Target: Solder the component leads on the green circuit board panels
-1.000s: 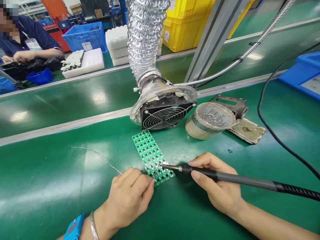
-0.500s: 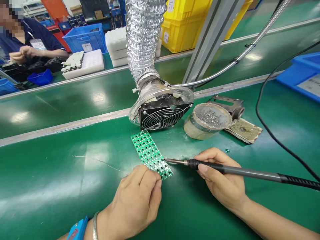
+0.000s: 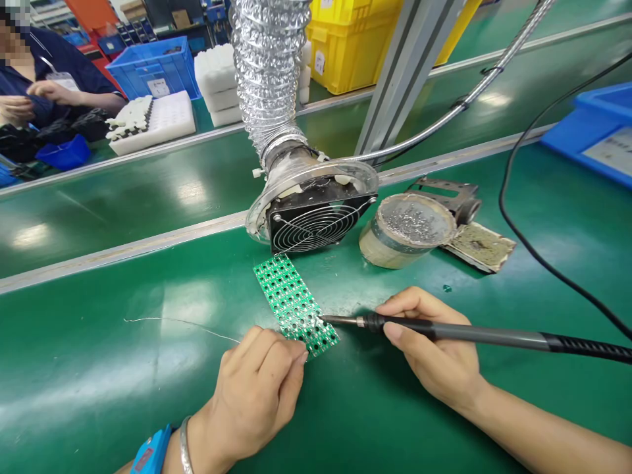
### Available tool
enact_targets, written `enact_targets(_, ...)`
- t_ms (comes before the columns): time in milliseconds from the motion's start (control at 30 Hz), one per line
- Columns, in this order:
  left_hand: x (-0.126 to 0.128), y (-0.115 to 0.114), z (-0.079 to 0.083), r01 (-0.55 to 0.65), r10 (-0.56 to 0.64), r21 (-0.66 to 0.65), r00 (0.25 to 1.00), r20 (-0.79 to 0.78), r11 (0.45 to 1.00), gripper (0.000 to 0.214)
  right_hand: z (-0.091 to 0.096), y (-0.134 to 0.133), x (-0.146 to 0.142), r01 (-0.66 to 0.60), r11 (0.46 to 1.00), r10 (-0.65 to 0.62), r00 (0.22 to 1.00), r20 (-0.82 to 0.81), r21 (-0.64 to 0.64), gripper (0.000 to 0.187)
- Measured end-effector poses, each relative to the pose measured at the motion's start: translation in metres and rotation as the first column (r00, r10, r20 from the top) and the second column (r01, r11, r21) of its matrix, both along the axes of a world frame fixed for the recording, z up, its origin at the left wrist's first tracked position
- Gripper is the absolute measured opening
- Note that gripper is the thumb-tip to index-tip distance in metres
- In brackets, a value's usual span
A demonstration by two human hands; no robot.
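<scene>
A green circuit board (image 3: 279, 280) with rows of black round spots lies on the bench below the round fan hood. My left hand (image 3: 259, 392) is closed in a pinch at its near left edge. From that hand a thin solder wire (image 3: 184, 321) trails left over the bench; the wire's other end is hidden by the fingers. My right hand (image 3: 439, 349) grips a soldering iron (image 3: 498, 338) like a pen, its metal tip at the board's right edge. A bracelet and a blue wrist strap (image 3: 152, 451) sit on my left wrist.
Behind the board hangs a fan hood (image 3: 316, 227) on a silver duct (image 3: 270, 66). A tub of solder bits (image 3: 390, 249), a dirty sponge tray (image 3: 481, 245) and a blue bin (image 3: 592, 141) stand right. A black cable (image 3: 508, 210) droops there. A co-worker (image 3: 59, 79) sits across.
My left hand has drawn slightly left, and more wire shows beside it. The iron's tip now sits a little further in over the board. The view has shifted a bit.
</scene>
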State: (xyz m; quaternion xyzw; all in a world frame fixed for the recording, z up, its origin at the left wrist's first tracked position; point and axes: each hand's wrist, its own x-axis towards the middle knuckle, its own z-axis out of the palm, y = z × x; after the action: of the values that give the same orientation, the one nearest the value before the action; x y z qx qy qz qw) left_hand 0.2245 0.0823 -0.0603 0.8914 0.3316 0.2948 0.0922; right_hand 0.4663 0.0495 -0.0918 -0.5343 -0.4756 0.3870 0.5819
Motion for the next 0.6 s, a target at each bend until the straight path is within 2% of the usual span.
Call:
enact_targets(300,0.0036,0.0046,-0.0043,0.013,-0.013,0.010,1.000,-0.007,1.000,0.009,0.0046,0.0002,-0.0017,0.001,1.000,-0.001,0.999,0.041,-0.005,0.003)
enact_targets(600,0.0032,0.0052,-0.0035,0.026,-0.027,0.023,1.000,0.012,0.999,0.013,0.0018,0.0009,-0.0004,0.044,0.999,-0.043,0.999,0.013,-0.013,0.004)
